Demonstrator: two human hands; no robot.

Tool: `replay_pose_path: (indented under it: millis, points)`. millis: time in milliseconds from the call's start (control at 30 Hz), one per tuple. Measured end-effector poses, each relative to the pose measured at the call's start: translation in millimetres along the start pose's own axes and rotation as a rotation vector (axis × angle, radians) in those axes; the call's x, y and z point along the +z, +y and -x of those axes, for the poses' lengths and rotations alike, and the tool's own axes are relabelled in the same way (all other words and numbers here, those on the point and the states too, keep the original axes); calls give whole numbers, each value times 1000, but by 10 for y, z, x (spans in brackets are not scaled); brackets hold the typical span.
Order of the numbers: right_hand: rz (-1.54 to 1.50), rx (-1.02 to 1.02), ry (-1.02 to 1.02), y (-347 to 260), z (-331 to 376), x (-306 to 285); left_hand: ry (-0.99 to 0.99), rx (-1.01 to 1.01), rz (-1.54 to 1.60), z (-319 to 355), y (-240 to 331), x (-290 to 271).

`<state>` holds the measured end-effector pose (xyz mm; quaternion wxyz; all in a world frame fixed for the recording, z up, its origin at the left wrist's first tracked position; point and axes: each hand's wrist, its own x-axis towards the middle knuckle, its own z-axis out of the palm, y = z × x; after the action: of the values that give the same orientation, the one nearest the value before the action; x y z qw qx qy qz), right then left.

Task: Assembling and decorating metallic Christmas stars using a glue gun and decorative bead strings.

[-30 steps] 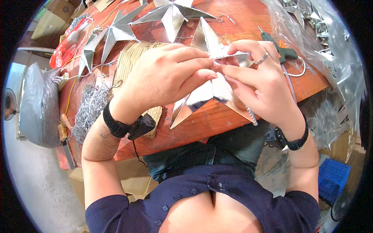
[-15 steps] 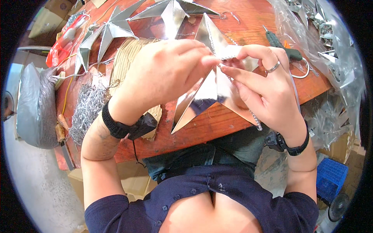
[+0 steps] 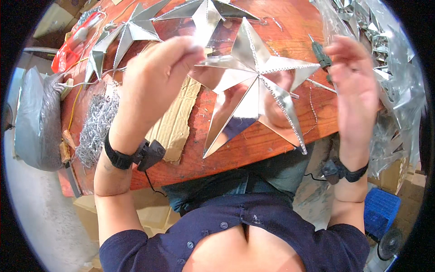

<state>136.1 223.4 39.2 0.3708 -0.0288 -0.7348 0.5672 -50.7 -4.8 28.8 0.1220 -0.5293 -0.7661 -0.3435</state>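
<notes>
A mirror-silver five-pointed star (image 3: 247, 93) lies before me, with silver bead trim along three of its ridges. Close to its left point is my left hand (image 3: 158, 68), fingers bent and pressed together. Whether they touch the point or hold something small is hidden. Off the star's right side, my right hand (image 3: 355, 86) is raised, open and blurred, with nothing visible in it. Beside that hand lies a dark green glue gun (image 3: 321, 56), partly covered. A thin whitish stick (image 3: 322, 86) shows between the star and my right hand.
More silver stars (image 3: 129, 34) lie at the table's far side. Left of me are a heap of silver bead chain (image 3: 97, 129), torn cardboard (image 3: 174, 124) and a grey bag (image 3: 38, 120). Clear plastic with silver pieces (image 3: 398, 99) lines the right; a blue crate (image 3: 381, 211) sits below.
Both hands have parted from the star's centre, left hand leftward and right hand rightward. The bead trim on the right upper ridge now lies uncovered.
</notes>
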Motion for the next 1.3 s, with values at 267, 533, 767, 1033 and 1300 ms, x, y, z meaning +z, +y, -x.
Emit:
replay_pose_path:
  millis: [267,533,767,1033,1300]
  points:
    - [-24,129,318,92,-10,-1148,-150,356,176,56,263,180]
    - [121,215,274,188,424,-1158,-219,506,200,59,202,331]
    - [157,219,306,167,575,-1118,-205,497,301,5,212,368]
    - [225,250,311,136,666,-1151,-260,143,606,16,240,401]
    - [920,139,-165,440,-2,-1403,335,-31,934,-135,-95,-132]
